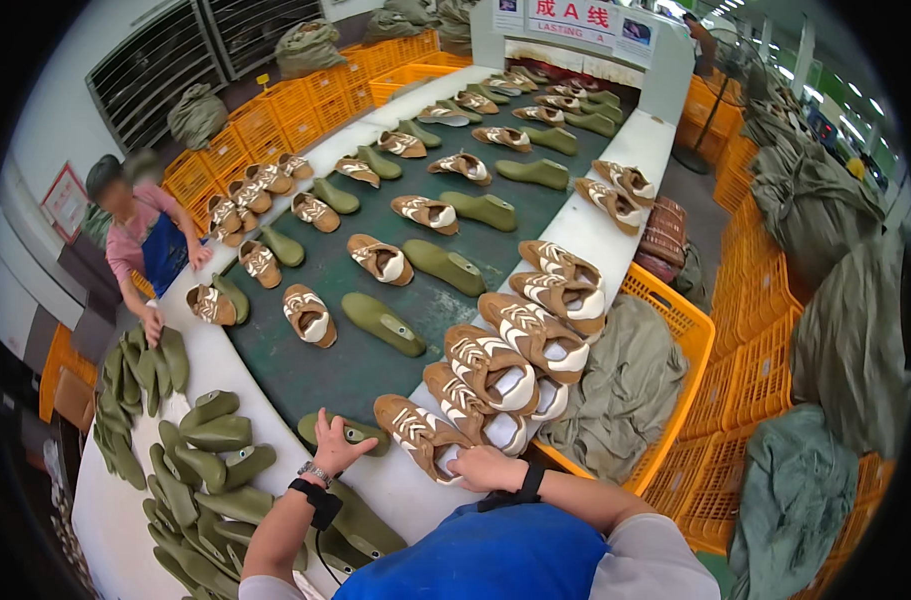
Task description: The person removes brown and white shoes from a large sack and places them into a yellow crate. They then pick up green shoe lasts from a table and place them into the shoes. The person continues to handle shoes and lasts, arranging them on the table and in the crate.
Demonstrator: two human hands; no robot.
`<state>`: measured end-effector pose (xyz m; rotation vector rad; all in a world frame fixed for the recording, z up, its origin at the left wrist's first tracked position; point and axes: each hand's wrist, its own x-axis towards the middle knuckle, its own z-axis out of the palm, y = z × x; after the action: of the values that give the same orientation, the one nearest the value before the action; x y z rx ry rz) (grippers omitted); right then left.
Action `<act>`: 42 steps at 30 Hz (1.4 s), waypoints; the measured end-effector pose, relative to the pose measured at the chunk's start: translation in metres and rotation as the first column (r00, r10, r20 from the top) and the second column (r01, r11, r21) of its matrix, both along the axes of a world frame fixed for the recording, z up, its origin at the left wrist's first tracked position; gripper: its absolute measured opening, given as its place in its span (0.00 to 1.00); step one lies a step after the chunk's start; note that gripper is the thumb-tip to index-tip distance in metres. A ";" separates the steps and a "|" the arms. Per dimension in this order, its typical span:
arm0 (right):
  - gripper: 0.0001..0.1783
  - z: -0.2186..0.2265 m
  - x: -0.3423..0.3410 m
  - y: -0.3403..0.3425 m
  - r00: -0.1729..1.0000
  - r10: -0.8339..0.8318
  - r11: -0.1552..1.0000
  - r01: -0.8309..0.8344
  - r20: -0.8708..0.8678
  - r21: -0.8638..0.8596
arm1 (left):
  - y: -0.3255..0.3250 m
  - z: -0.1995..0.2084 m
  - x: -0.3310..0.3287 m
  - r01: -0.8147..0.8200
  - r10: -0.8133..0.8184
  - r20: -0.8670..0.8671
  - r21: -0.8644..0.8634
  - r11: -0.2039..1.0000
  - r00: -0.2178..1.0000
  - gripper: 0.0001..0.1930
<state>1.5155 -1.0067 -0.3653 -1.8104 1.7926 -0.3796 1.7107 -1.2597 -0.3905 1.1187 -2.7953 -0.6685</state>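
My left hand [340, 448] is over a green shoe last [360, 436] at the near end of the dark green conveyor belt [275, 365]. Its fingers and thumb are spread, and it looks to be touching the last without closing round it. With my right hand [483, 467] I grip a brown suede shoe [415, 428] with white stripes at its heel, the fingertips partly hidden in the opening. This shoe lies on the white table edge beside several similar shoes [485, 365]. More green lasts [360, 525] lie close to my body, partly behind my left forearm.
Shoes and lasts [445, 267] lie in rows along the belt. Many lasts [210, 465] are heaped on the white table at left. A co-worker [145, 225] reaches toward another heap. To my right stands an orange crate [697, 345] with grey-green cloth [620, 380], near stacked crates [750, 350].
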 end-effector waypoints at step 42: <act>0.16 0.116 -0.002 -0.072 0.776 -0.167 0.983 0.179 0.608 0.043 | 0.176 0.043 0.113 -0.417 0.374 -0.189 -0.320 0.851 0.908 0.19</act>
<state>1.5137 -1.0786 -0.2495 -1.3087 1.4787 -0.9406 1.8241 -1.0839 -0.3475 1.4505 -2.3373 -0.1714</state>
